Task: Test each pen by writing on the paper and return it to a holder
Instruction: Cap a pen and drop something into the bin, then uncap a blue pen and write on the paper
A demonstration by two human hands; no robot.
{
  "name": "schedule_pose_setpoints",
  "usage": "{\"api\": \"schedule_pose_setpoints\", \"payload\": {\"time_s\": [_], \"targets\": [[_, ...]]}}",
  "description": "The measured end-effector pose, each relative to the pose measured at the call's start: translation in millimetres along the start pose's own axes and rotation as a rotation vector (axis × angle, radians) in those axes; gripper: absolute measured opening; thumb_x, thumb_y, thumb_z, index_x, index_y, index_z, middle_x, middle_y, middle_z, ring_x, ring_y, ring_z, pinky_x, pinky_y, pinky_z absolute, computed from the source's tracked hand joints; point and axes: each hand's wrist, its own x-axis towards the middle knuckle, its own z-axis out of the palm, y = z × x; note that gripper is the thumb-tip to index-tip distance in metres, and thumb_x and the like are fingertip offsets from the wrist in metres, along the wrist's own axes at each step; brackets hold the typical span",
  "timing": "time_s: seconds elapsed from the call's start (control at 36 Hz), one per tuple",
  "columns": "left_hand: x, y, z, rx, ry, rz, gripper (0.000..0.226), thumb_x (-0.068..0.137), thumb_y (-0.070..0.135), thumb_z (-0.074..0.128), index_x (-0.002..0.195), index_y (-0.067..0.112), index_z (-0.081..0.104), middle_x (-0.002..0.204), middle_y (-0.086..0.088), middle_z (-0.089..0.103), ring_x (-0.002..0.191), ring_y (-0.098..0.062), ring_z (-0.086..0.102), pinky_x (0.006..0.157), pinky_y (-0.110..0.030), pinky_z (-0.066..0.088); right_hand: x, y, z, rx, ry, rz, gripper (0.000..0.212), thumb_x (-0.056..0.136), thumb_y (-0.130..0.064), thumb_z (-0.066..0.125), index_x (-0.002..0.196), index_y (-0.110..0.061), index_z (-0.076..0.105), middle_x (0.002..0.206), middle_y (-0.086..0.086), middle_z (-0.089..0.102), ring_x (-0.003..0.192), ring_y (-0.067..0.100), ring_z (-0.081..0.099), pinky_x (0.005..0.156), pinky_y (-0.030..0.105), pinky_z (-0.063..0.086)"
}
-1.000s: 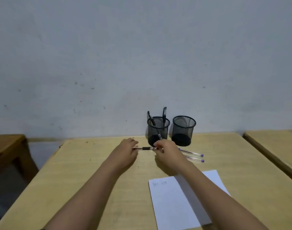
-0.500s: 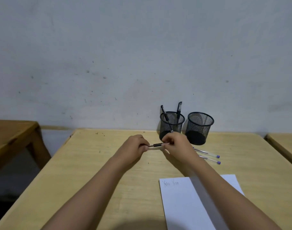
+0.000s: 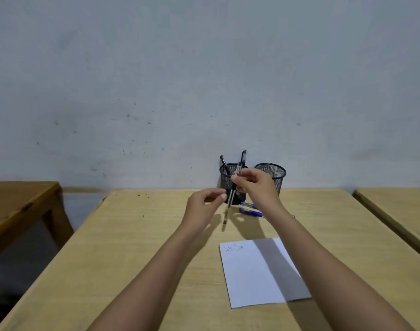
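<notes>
My right hand [image 3: 254, 185] pinches a clear pen with a black grip [image 3: 237, 169] and holds it nearly upright, low end down, in front of the left mesh holder [image 3: 224, 181]. That holder has two black pens [image 3: 244, 156] standing in it. My left hand [image 3: 203, 207] hovers just left of the pen's lower end, fingers curled, thumb and forefinger tips close together; I cannot tell whether they hold anything. The right mesh holder [image 3: 274, 173] looks empty. Two purple pens [image 3: 250, 213] lie on the desk behind my right wrist. The white paper [image 3: 249, 278] bears two scribbled words at its top left.
All of this sits on a light wooden desk [image 3: 137, 247] against a grey wall. A darker wooden table [image 3: 18, 204] stands to the left across a gap, and another light desk [image 3: 400, 209] to the right.
The pen lay level between both hands; now my right hand has lifted it upright in front of the left holder, and my left hand has come off its end.
</notes>
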Motion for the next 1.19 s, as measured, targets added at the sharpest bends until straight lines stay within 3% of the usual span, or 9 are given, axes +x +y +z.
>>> {"api": "schedule_pose_setpoints", "payload": {"time_s": [0.11,0.17,0.31,0.42,0.53,0.69,0.86,1.06,1.19], "targets": [[7.0,19.6,-14.9,-0.116,-0.004,0.047,0.013,0.089,0.014,0.06,0.088,0.022,0.069,0.08,0.003,0.068,0.073,-0.001,0.062,0.078,-0.02,0.052,-9.0,-5.2,-7.2,-0.266,-0.058,-0.104,0.017,0.08,-0.015,0.071,0.096,-0.011,0.071,0.083,0.002,0.067,0.078,0.012,0.061,0.082,0.025,0.051],[9.7,30.8,-19.4,-0.111,-0.031,0.063,0.012,0.091,0.017,0.058,0.088,0.015,0.069,0.08,-0.001,0.068,0.072,-0.002,0.063,0.075,-0.017,0.053,-15.0,-9.6,-9.0,-0.384,-0.134,-0.163,0.016,0.081,-0.012,0.069,0.096,-0.009,0.072,0.082,0.0,0.068,0.076,0.01,0.061,0.078,0.02,0.048],[8.6,37.8,-21.0,0.04,-0.153,0.051,0.014,0.087,0.021,0.064,0.079,0.012,0.071,0.076,-0.008,0.067,0.07,-0.013,0.06,0.072,-0.023,0.051,-24.3,-12.4,-11.8,-0.671,-0.294,-0.261,0.014,0.085,-0.015,0.062,0.091,-0.006,0.069,0.081,0.013,0.067,0.074,0.026,0.057,0.066,0.032,0.041],[5.7,31.7,-22.6,0.069,-0.177,0.043,0.008,0.083,0.012,0.068,0.076,0.015,0.073,0.072,-0.009,0.068,0.069,-0.015,0.061,0.075,-0.031,0.052,-27.6,-14.7,-13.2,-0.742,-0.337,-0.334,0.014,0.085,-0.016,0.062,0.094,-0.009,0.07,0.072,0.005,0.06,0.071,0.019,0.052,0.068,0.032,0.04],[2.7,32.6,-27.1,0.042,-0.15,0.044,0.005,0.082,0.007,0.068,0.084,0.006,0.072,0.073,-0.008,0.068,0.069,-0.015,0.063,0.077,-0.029,0.053,-26.5,-12.3,-17.6,-0.72,-0.327,-0.383,0.013,0.083,-0.022,0.067,0.092,-0.015,0.072,0.071,-0.004,0.057,0.073,0.015,0.052,0.071,0.03,0.041],[-1.0,28.5,-48.6,-0.113,-0.007,0.056,0.009,0.082,0.004,0.067,0.082,0.012,0.072,0.072,-0.002,0.069,0.074,-0.015,0.065,0.08,-0.023,0.055,-22.1,-12.0,-34.9,-0.461,-0.308,-0.201,0.004,0.08,-0.022,0.072,0.083,-0.019,0.073,0.074,-0.005,0.067,0.065,0.013,0.059,0.062,0.019,0.044],[-7.1,20.5,-51.1,-0.158,-0.007,0.013,0.006,0.084,0.002,0.064,0.084,0.008,0.068,0.073,0.0,0.066,0.074,-0.014,0.066,0.082,-0.023,0.055,-23.0,-15.2,-37.0,-0.04,-0.24,-0.056,0.009,0.074,-0.005,0.076,0.081,-0.003,0.072,0.066,0.004,0.066,0.053,0.005,0.058,0.053,0.013,0.045],[-8.7,21.1,-39.9,-0.166,-0.082,0.006,0.01,0.085,0.004,0.063,0.094,0.003,0.066,0.081,-0.004,0.064,0.074,-0.012,0.068,0.077,-0.017,0.053,-26.6,-3.8,-19.5,0.571,-0.044,0.203,0.006,0.08,-0.002,0.067,0.08,-0.007,0.064,0.062,-0.007,0.064,0.063,0.004,0.061,0.067,0.012,0.053],[-6.6,20.7,-33.8,-0.124,-0.113,0.023,0.011,0.085,0.003,0.063,0.094,0.005,0.068,0.081,-0.005,0.068,0.073,-0.009,0.065,0.079,-0.018,0.052,-33.5,0.0,7.0,0.557,-0.089,0.154,0.012,0.086,0.001,0.059,0.078,-0.007,0.062,0.059,-0.007,0.066,0.06,0.002,0.064,0.065,0.011,0.053]]}}
